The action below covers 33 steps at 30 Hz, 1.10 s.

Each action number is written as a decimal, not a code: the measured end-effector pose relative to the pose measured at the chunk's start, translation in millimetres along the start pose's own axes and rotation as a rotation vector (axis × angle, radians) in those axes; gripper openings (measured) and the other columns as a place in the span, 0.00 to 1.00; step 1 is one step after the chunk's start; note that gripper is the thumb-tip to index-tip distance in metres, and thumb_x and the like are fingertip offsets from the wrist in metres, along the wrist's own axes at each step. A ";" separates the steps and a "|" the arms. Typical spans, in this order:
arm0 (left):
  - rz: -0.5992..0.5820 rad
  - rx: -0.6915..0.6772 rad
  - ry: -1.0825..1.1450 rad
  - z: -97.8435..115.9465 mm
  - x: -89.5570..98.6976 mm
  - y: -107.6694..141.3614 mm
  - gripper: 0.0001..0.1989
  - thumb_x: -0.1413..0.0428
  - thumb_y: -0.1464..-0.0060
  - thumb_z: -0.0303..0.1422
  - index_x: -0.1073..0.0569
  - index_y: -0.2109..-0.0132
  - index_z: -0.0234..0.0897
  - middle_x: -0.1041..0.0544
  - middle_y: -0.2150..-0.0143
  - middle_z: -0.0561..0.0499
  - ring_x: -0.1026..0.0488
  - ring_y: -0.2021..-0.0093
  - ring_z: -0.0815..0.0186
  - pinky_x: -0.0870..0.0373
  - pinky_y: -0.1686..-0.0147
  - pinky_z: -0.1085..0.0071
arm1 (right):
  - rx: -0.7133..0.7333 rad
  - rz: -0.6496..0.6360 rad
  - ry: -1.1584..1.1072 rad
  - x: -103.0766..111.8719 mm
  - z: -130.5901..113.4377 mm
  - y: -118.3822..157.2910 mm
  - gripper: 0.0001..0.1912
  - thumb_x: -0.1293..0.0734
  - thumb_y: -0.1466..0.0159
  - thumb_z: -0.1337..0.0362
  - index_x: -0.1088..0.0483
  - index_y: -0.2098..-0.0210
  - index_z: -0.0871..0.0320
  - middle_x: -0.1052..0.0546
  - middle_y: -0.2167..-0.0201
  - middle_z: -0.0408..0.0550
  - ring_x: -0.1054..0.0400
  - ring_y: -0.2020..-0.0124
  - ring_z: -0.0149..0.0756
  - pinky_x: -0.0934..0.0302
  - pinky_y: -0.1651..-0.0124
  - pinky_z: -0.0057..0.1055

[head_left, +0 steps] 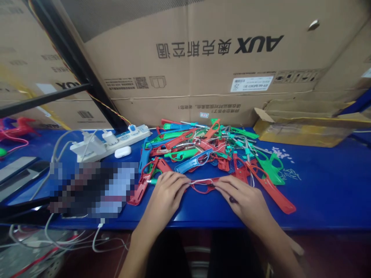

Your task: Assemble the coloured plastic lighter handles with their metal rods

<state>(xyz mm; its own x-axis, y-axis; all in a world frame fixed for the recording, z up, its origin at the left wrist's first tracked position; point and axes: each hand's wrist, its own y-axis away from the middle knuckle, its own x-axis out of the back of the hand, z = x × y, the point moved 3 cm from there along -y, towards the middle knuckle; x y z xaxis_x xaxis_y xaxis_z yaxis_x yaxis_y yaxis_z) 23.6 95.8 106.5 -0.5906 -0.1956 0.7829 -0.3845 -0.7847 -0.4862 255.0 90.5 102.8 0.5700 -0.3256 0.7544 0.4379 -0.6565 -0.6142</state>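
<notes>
Near the table's front edge, a red long-neck lighter casing [202, 188] with thin white wires lies between my two hands. My left hand [171, 191] is closed on its left end, fingers pinched together, with a green piece and metal tip poking out past the knuckles. Closed on the other end is my right hand [242, 197]; a dark rod with a round end [232, 199], kind unclear, sticks out from its palm. Just beyond lies a heap of red, green and blue lighter casings, including a blue casing [193, 161] and a red casing [275, 193] by my right hand.
A white power strip [116, 141] with chargers, an earbud case [123, 152] and a blurred phone [116, 189] are at left. An open carton [307, 131] stands back right, near small pink bits [279, 153] and tiny pins [290, 174]. Large cardboard [185, 77] walls the back.
</notes>
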 end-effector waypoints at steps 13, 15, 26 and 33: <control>0.021 0.123 0.124 -12.1 -1.6 -0.3 0.03 0.38 0.38 0.28 0.22 0.59 0.42 0.17 0.57 0.55 0.25 0.55 0.61 0.36 0.54 0.62 | 0.023 -0.031 0.025 -2.1 2.8 -0.5 0.14 0.40 0.27 0.71 0.23 0.52 0.57 0.18 0.54 0.48 0.20 0.59 0.36 0.28 0.63 0.28; 0.021 0.123 0.134 -12.8 -2.2 -0.2 0.04 0.38 0.38 0.28 0.22 0.58 0.43 0.17 0.56 0.55 0.25 0.54 0.61 0.36 0.53 0.62 | 0.011 -0.037 0.034 -2.1 2.9 -0.3 0.14 0.40 0.27 0.71 0.23 0.51 0.57 0.18 0.54 0.48 0.20 0.60 0.36 0.28 0.64 0.28; 0.032 0.086 -0.008 9.4 1.0 -3.5 0.05 0.44 0.34 0.26 0.25 0.59 0.39 0.19 0.59 0.51 0.26 0.58 0.59 0.34 0.57 0.61 | 0.028 -0.008 0.073 1.4 0.6 -0.8 0.15 0.41 0.28 0.72 0.22 0.54 0.58 0.17 0.57 0.48 0.20 0.62 0.36 0.29 0.66 0.29; 0.105 0.130 0.127 23.2 -12.3 23.4 0.06 0.45 0.34 0.24 0.26 0.54 0.39 0.21 0.59 0.49 0.26 0.58 0.60 0.28 0.56 0.62 | 0.040 -0.023 -0.032 4.2 2.8 1.0 0.15 0.40 0.28 0.71 0.22 0.54 0.55 0.17 0.58 0.48 0.21 0.62 0.36 0.27 0.63 0.30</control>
<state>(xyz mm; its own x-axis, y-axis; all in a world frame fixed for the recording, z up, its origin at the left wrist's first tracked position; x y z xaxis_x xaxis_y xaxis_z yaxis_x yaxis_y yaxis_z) 38.3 66.2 94.5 -0.7101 -0.2109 0.6718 -0.2268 -0.8347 -0.5018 259.8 90.3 104.7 0.5814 -0.2886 0.7607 0.4780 -0.6355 -0.6064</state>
